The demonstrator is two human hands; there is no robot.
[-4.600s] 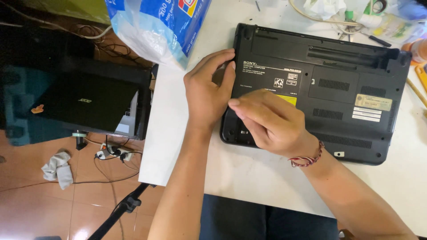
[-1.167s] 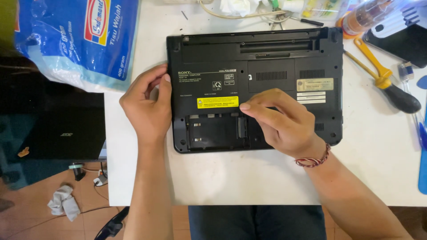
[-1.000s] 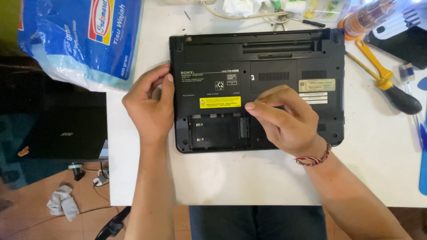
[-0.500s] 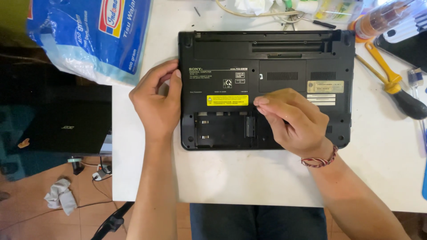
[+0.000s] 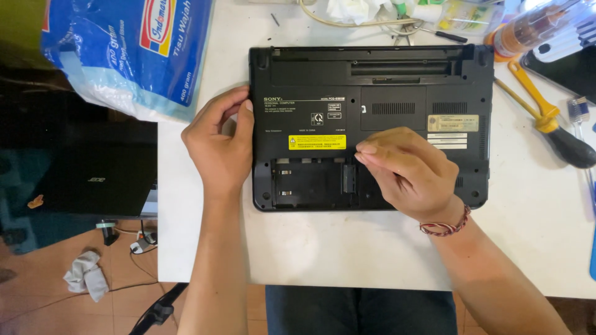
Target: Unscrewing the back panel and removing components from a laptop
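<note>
The black plastic laptop [image 5: 371,127], turned underside up, is being kept flat on the white table [image 5: 323,248], just in front of the person and between the two hands. Compared with the pictures from about a second ago, the laptop is sitting slightly further right and lower in the view, which is probably head movement rather than a shift of the machine; its open rectangular bay [image 5: 310,183] at the near left edge is being left uncovered as before. The left hand [image 5: 217,146] is being pressed against the laptop's left edge, fingers curled loosely over the rim, bracing rather than gripping. The right hand [image 5: 410,174] is being held over the near middle of the case, thumb and forefinger pinched together just beside the bay's right wall; whether something small is being pinched there cannot be told. That pinch has been moved a little toward the bay since half a second ago, so fine work at the bay's edge is judged to be under way. A blue and white plastic tissue pack [image 5: 130,53] is lying at the far left, and a yellow-handled screwdriver [image 5: 546,115] is lying unused at the far right.
</note>
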